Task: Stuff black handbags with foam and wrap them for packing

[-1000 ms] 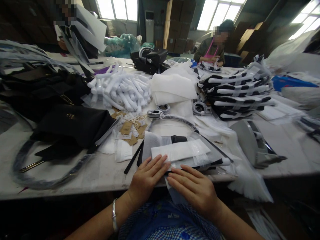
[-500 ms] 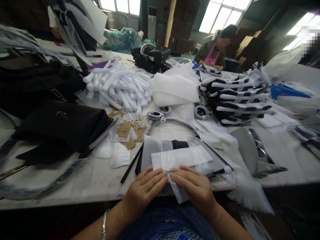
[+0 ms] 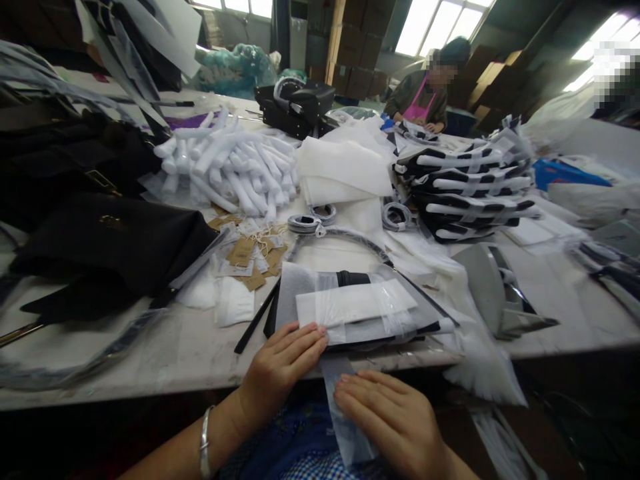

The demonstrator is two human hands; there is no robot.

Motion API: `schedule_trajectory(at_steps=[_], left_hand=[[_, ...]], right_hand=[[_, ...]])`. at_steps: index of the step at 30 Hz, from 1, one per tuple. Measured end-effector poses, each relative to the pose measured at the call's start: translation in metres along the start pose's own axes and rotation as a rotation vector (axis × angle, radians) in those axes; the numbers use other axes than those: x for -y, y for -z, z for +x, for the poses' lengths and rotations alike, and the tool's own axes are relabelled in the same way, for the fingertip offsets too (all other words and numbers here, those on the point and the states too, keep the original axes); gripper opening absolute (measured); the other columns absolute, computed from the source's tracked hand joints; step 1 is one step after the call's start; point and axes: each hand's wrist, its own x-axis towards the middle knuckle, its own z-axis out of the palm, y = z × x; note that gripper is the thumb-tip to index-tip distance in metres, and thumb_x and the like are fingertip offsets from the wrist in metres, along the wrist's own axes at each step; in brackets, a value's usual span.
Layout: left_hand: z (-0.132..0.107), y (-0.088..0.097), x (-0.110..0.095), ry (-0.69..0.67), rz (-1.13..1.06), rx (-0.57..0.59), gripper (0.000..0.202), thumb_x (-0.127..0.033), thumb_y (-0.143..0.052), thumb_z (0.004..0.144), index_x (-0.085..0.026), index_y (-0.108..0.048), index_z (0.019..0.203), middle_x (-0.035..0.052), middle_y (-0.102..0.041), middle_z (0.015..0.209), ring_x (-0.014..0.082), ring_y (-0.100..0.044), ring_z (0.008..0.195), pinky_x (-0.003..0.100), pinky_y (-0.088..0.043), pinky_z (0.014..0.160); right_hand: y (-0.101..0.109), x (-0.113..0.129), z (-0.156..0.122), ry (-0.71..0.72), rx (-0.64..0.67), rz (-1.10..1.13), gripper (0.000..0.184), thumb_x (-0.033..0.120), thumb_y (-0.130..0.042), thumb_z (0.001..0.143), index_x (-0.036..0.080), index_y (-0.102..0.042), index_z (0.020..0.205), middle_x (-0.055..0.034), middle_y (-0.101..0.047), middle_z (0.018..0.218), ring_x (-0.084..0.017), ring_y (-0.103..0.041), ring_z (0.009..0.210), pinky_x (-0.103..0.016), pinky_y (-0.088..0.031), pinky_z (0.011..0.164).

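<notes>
A handbag [image 3: 289,291] wrapped in white foam sheet and clear film lies at the near edge of the table, its covered handle arching away from me. A white foam piece [image 3: 357,303] lies across its front. My left hand [image 3: 287,360] rests on the bag's near edge, fingers stretched out and flat. From there a translucent plastic strip [image 3: 334,381] runs down over the table edge toward my lap. My right hand [image 3: 393,417] has its fingers together over this strip and appears to grip it; the thumb is hidden.
A black bag [image 3: 117,247] lies at left, with paper tags [image 3: 245,250] beside it. White foam tubes [image 3: 225,160] are heaped behind. Wrapped bags [image 3: 465,187] are stacked at right, near a grey tape dispenser [image 3: 487,290]. A co-worker [image 3: 420,100] works across the table.
My right hand has moved off the bag, down and toward me along the plastic strip, which now stretches lower. My left hand stays on the bag's near edge.
</notes>
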Motion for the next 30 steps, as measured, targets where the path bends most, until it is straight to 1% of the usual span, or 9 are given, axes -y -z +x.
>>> schedule_trajectory(at_steps=[4, 8, 12, 16, 18, 20, 25, 28, 30], left_hand=[[0.0, -0.001, 0.0, 0.006, 0.003, -0.025, 0.03, -0.013, -0.045, 0.102, -0.016, -0.065, 0.124, 0.0067, -0.071, 0.124, 0.0169, -0.064, 0.121, 0.035, -0.046, 0.109], [0.0, -0.003, 0.0, -0.004, 0.0, -0.056, 0.028, -0.013, -0.045, 0.102, -0.015, -0.066, 0.122, 0.0061, -0.072, 0.123, 0.0169, -0.064, 0.12, 0.034, -0.047, 0.109], [0.001, -0.004, 0.0, -0.005, -0.001, -0.091, 0.026, -0.013, -0.045, 0.102, -0.015, -0.068, 0.114, 0.0057, -0.074, 0.117, 0.0165, -0.066, 0.117, 0.034, -0.048, 0.107], [0.001, -0.004, 0.001, 0.01, -0.009, -0.102, 0.026, -0.012, -0.044, 0.102, -0.015, -0.069, 0.112, 0.0061, -0.075, 0.115, 0.0162, -0.067, 0.114, 0.034, -0.05, 0.105], [0.001, -0.005, 0.001, 0.014, -0.015, -0.093, 0.027, -0.012, -0.044, 0.102, -0.015, -0.068, 0.113, 0.0066, -0.074, 0.116, 0.0166, -0.067, 0.114, 0.034, -0.051, 0.104], [0.001, -0.005, 0.0, 0.016, -0.015, -0.086, 0.028, -0.012, -0.043, 0.102, -0.016, -0.068, 0.114, 0.0069, -0.074, 0.116, 0.017, -0.066, 0.114, 0.034, -0.05, 0.104], [0.002, -0.006, -0.002, 0.047, -0.023, -0.094, 0.03, -0.013, -0.04, 0.103, -0.015, -0.068, 0.112, 0.0074, -0.074, 0.113, 0.0163, -0.066, 0.112, 0.033, -0.047, 0.106], [0.002, -0.007, -0.003, 0.071, -0.048, -0.076, 0.027, -0.013, -0.042, 0.103, -0.014, -0.068, 0.109, 0.0072, -0.073, 0.113, 0.0164, -0.065, 0.113, 0.033, -0.045, 0.106], [0.003, -0.007, -0.004, 0.085, -0.046, -0.061, 0.026, -0.012, -0.043, 0.102, -0.014, -0.067, 0.112, 0.007, -0.073, 0.113, 0.0168, -0.064, 0.113, 0.034, -0.045, 0.105]], right_hand=[[0.004, -0.012, 0.019, -0.041, -0.052, -0.013, 0.028, 0.012, -0.048, 0.098, 0.016, -0.068, 0.117, -0.0069, -0.078, 0.099, -0.016, -0.074, 0.094, -0.032, -0.057, 0.094], [0.005, -0.031, 0.039, -0.082, -0.068, -0.023, 0.031, 0.013, -0.045, 0.099, 0.021, -0.07, 0.116, -0.0038, -0.078, 0.095, -0.014, -0.073, 0.087, -0.03, -0.055, 0.089], [-0.005, -0.054, 0.053, -0.196, -0.005, 0.019, 0.03, 0.012, -0.048, 0.095, 0.022, -0.073, 0.107, -0.0021, -0.077, 0.09, -0.015, -0.071, 0.079, -0.028, -0.054, 0.077], [-0.021, -0.074, 0.059, -0.333, 0.043, 0.059, 0.022, 0.011, -0.058, 0.091, 0.024, -0.075, 0.092, -0.0008, -0.075, 0.083, -0.017, -0.066, 0.079, -0.029, -0.052, 0.073], [-0.026, -0.079, 0.061, -0.367, 0.061, 0.093, 0.013, 0.016, -0.066, 0.09, 0.025, -0.074, 0.085, 0.0001, -0.074, 0.077, -0.018, -0.062, 0.078, -0.029, -0.051, 0.072], [-0.029, -0.081, 0.061, -0.389, 0.067, 0.111, 0.008, 0.023, -0.071, 0.089, 0.025, -0.073, 0.082, 0.0008, -0.073, 0.075, -0.018, -0.061, 0.077, -0.029, -0.049, 0.072], [-0.034, -0.083, 0.059, -0.463, 0.049, 0.035, 0.016, 0.031, -0.075, 0.086, 0.022, -0.066, 0.076, 0.0001, -0.067, 0.072, -0.018, -0.058, 0.076, -0.029, -0.045, 0.068], [-0.037, -0.087, 0.061, -0.558, 0.108, -0.011, 0.019, 0.031, -0.074, 0.086, 0.022, -0.061, 0.075, 0.0008, -0.063, 0.073, -0.017, -0.057, 0.074, -0.027, -0.041, 0.064], [-0.039, -0.09, 0.065, -0.659, 0.167, -0.012, 0.018, 0.031, -0.074, 0.086, 0.022, -0.059, 0.081, 0.0024, -0.061, 0.074, -0.015, -0.056, 0.069, -0.027, -0.038, 0.061]])
